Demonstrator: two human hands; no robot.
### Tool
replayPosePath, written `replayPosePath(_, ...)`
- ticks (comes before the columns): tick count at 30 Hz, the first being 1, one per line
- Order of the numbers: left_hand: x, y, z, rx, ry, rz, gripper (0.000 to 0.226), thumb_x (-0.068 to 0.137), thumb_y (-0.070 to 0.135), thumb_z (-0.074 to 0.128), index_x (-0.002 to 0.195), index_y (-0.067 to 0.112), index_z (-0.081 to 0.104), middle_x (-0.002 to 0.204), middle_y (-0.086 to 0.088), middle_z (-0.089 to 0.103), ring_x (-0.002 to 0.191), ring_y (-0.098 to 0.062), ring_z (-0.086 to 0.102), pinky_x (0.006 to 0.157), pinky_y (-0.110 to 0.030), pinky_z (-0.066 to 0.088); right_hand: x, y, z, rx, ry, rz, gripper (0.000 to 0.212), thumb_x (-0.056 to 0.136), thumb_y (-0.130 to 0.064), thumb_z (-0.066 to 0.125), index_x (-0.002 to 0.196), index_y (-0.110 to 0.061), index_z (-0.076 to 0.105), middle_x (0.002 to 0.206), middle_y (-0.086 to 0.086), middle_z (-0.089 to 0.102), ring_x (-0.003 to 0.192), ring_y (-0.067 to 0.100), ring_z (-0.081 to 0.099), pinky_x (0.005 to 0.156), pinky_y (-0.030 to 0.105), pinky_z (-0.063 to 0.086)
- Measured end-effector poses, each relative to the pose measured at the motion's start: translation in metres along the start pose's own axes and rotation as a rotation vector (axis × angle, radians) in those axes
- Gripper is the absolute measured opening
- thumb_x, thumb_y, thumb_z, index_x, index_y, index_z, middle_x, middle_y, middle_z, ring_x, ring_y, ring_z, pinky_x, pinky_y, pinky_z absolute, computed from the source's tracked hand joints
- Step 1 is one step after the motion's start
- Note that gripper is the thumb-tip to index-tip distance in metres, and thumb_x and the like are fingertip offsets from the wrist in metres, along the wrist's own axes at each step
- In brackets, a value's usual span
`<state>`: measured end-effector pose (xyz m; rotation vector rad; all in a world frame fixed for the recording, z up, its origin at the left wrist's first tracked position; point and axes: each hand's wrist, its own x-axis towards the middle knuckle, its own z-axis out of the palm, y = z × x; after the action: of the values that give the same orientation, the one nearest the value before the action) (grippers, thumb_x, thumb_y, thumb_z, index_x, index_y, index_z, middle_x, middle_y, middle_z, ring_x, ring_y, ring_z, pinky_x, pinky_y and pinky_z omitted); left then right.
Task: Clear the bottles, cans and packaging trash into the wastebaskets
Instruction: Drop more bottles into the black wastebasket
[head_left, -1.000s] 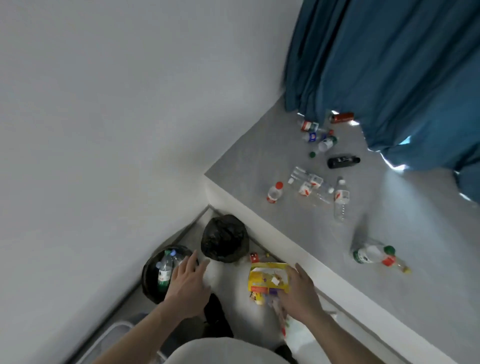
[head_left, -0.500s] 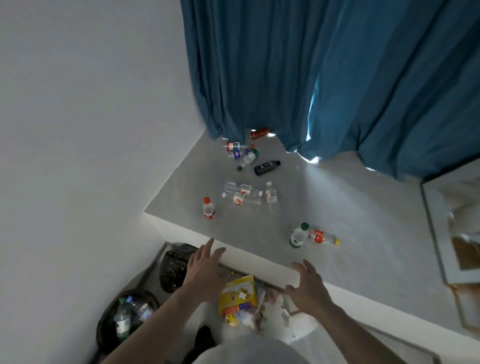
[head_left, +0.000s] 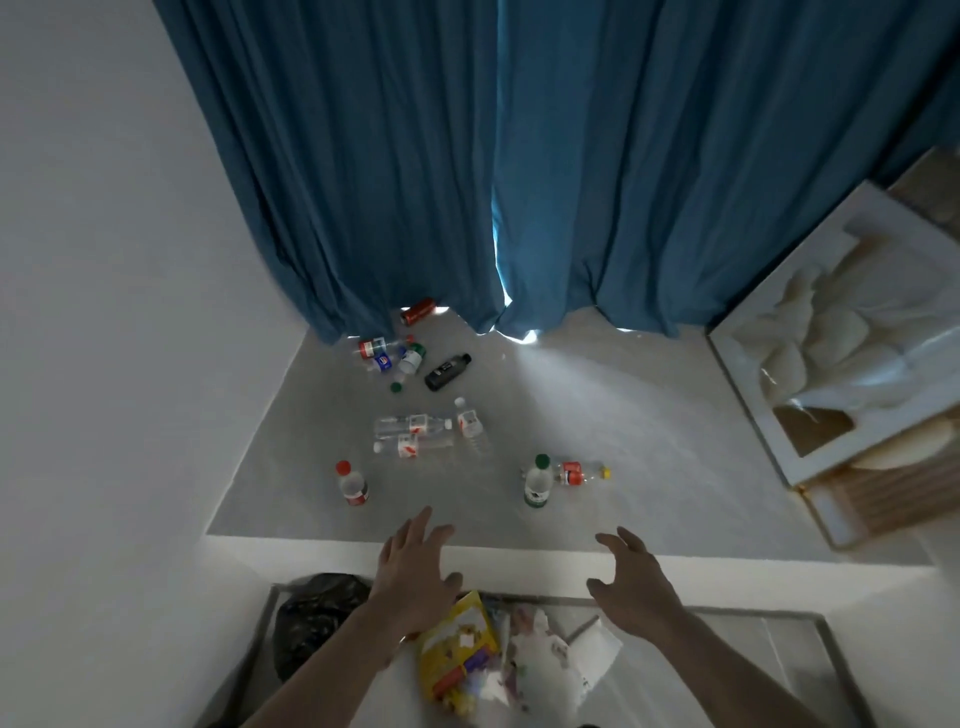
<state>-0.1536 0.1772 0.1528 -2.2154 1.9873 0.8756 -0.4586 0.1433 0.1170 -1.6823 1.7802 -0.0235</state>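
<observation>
Both hands reach forward over the near edge of a grey raised platform (head_left: 675, 441), and neither grip has hold of anything. The left hand (head_left: 413, 569) is spread flat with fingers apart, its fingertips just past the platform's near edge. The right hand (head_left: 631, 582) is cupped wide, fingers curled and apart, at the same edge.

Nearest the left grip, a red-capped bottle (head_left: 352, 483) stands toward the platform's left edge, apart from the fingertips. Ahead, between the two hands, a green-capped bottle (head_left: 537, 480) stands, with an orange-labelled bottle (head_left: 579, 473) lying just beside it. Further in lie three clear bottles (head_left: 415, 435) close together. Toward the far left corner, at the foot of the blue curtain (head_left: 519, 156), sit a black bottle (head_left: 447, 371), a cluster of small bottles (head_left: 392, 353), a loose green cap (head_left: 397, 387) and a red can (head_left: 417, 310).

Below the platform, under the left wrist, lies a yellow package (head_left: 457, 654) beside crumpled white wrappers (head_left: 550, 660). A wastebasket lined with a black bag (head_left: 311, 618) stands at the lower left.
</observation>
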Motion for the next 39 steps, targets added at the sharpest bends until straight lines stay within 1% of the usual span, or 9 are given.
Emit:
replayPosePath(3, -0.004, -0.006, 0.008, -0.010, -0.041, 0.002, 0.067, 0.095, 0.050, 0.053, 0.156, 0.038, 0.026, 0.169, 0.006, -0.004, 0.155, -0.026, 0.004, 0.125, -0.043, 0.015, -0.006, 0.004, 0.002, -0.007, 0.001, 0.036, 0.071, 0.088, -0.034, 0.065, 0.153, -0.030, 0.036, 0.167, -0.002, 0.013, 0.142, 0.025, 0.042, 0.107, 0.037, 0.043)
replayPosePath(8, -0.013, -0.022, 0.013, -0.060, -0.047, -0.018, 0.065, 0.094, 0.052, 0.054, 0.154, 0.039, 0.030, 0.168, 0.007, 0.002, 0.154, -0.024, 0.009, 0.125, -0.044, 0.014, -0.007, 0.012, -0.001, -0.013, 0.001, 0.055, 0.071, 0.088, -0.034, 0.065, 0.153, -0.029, 0.036, 0.167, -0.001, 0.013, 0.142, 0.028, 0.040, 0.108, 0.039, 0.043)
replayPosePath(13, -0.009, -0.035, 0.010, -0.114, -0.035, -0.073, 0.067, 0.091, 0.050, 0.055, 0.153, 0.039, 0.032, 0.168, 0.009, 0.004, 0.153, -0.022, 0.011, 0.124, -0.043, 0.018, 0.004, 0.019, -0.012, 0.002, -0.012, 0.063, 0.072, 0.087, -0.034, 0.065, 0.153, -0.029, 0.036, 0.167, -0.002, 0.012, 0.133, 0.027, 0.050, 0.103, 0.038, 0.047)
replayPosePath(18, 0.008, -0.023, 0.015, -0.124, -0.036, -0.101, 0.066, 0.092, 0.050, 0.055, 0.153, 0.040, 0.031, 0.168, 0.008, 0.004, 0.153, -0.023, 0.012, 0.124, -0.044, 0.019, 0.030, 0.035, -0.029, -0.024, -0.048, 0.050, 0.071, 0.088, -0.033, 0.064, 0.153, -0.029, 0.036, 0.167, -0.001, 0.011, 0.131, 0.028, 0.052, 0.104, 0.038, 0.047)
replayPosePath(25, 0.059, 0.036, 0.024, -0.146, -0.022, -0.162, 0.069, 0.091, 0.052, 0.056, 0.153, 0.041, 0.030, 0.169, 0.008, 0.003, 0.153, -0.023, 0.013, 0.121, -0.043, 0.024, 0.100, 0.068, -0.064, -0.127, -0.120, -0.019, 0.071, 0.090, -0.036, 0.063, 0.154, -0.028, 0.034, 0.167, 0.002, 0.012, 0.143, 0.026, 0.039, 0.111, 0.034, 0.039)
replayPosePath(29, 0.095, 0.083, 0.031, -0.159, -0.043, -0.199, 0.071, 0.088, 0.053, 0.056, 0.153, 0.041, 0.030, 0.168, 0.008, 0.005, 0.151, -0.023, 0.019, 0.119, -0.041, 0.028, 0.149, 0.092, -0.091, -0.191, -0.187, -0.060, 0.069, 0.092, -0.040, 0.064, 0.153, -0.029, 0.034, 0.166, 0.003, 0.015, 0.147, 0.025, 0.034, 0.114, 0.030, 0.034)
replayPosePath(34, 0.141, 0.145, 0.034, -0.152, -0.091, -0.241, 0.068, 0.091, 0.047, 0.056, 0.153, 0.038, 0.031, 0.168, 0.008, 0.003, 0.149, -0.025, 0.025, 0.117, -0.041, 0.032, 0.212, 0.122, -0.112, -0.279, -0.316, -0.095, 0.071, 0.090, -0.042, 0.062, 0.154, -0.029, 0.032, 0.167, 0.004, 0.012, 0.148, 0.025, 0.031, 0.116, 0.034, 0.034)
replayPosePath(37, 0.169, 0.175, 0.038, -0.148, -0.112, -0.274, 0.065, 0.093, 0.045, 0.055, 0.153, 0.038, 0.032, 0.168, 0.008, 0.003, 0.145, -0.025, 0.032, 0.113, -0.043, 0.038, 0.250, 0.133, -0.113, -0.333, -0.377, -0.117, 0.072, 0.090, -0.039, 0.061, 0.154, -0.026, 0.032, 0.167, 0.005, 0.011, 0.148, 0.027, 0.029, 0.117, 0.033, 0.033)
replayPosePath(39, 0.187, 0.190, 0.043, -0.144, -0.125, -0.291, 0.065, 0.093, 0.044, 0.056, 0.153, 0.038, 0.032, 0.169, 0.007, 0.002, 0.145, -0.026, 0.034, 0.113, -0.045, 0.038, 0.271, 0.135, -0.112, -0.375, -0.412, -0.119, 0.073, 0.090, -0.039, 0.061, 0.155, -0.025, 0.030, 0.167, 0.007, 0.010, 0.148, 0.028, 0.030, 0.116, 0.033, 0.034)
